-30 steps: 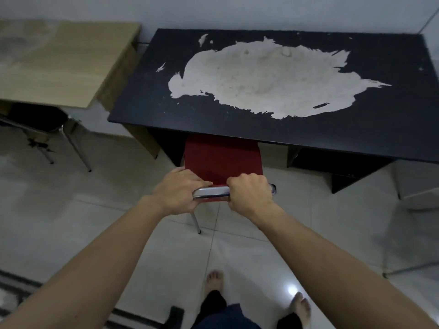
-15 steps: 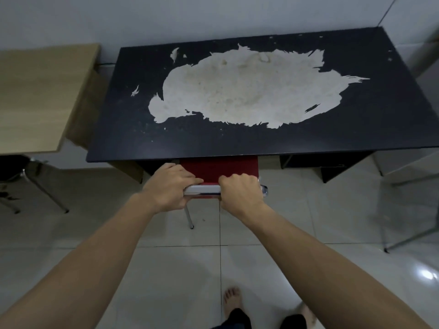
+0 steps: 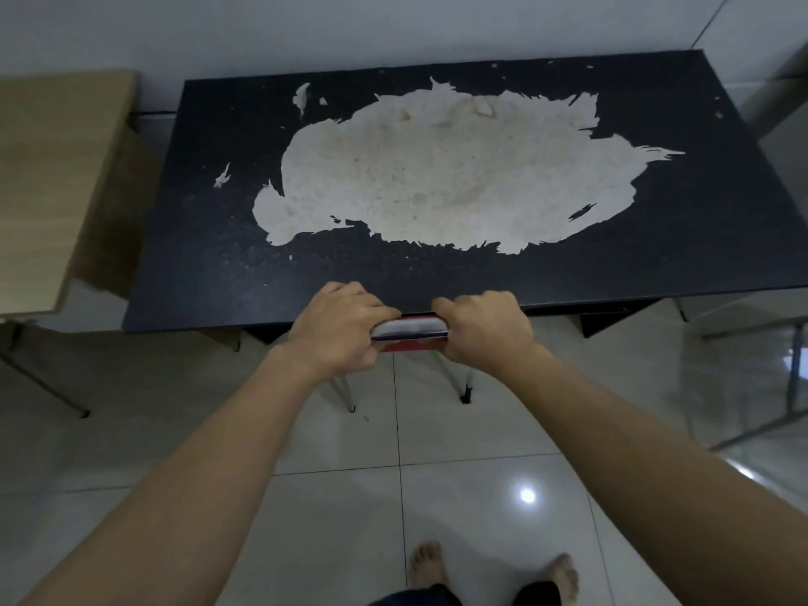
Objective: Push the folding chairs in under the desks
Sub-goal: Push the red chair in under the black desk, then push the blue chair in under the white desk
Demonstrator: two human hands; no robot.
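Both hands grip the shiny metal top bar of a red folding chair (image 3: 410, 338) at the front edge of a black desk (image 3: 210, 273). The left hand (image 3: 339, 328) is curled shut around the left end of the bar, knuckles up, and the right hand (image 3: 483, 328) is closed the same way around the right end; a short stretch of bright bar shows between them. Both arms reach forward from the bottom of the frame.

The chair faces the wall, its backrest toward the person. The bar runs left to right, parallel with the desk's front edge and just beside it. Only a thin strip of red shows under the bar; the seat is hidden beneath the desktop. Two thin metal rear legs (image 3: 461, 382) slant down to the pale tiled floor (image 3: 459, 430) just in front of the desk.

The desk stands against a white wall (image 3: 393, 28), its long side running left to right. A large pale patch (image 3: 437, 172) where the black surface has peeled off covers much of the top. To the left, well apart from the chair, is a light wooden desk (image 3: 48, 177) with a metal leg below it. Two bare feet (image 3: 430, 564) stand on the tiles at the bottom edge.
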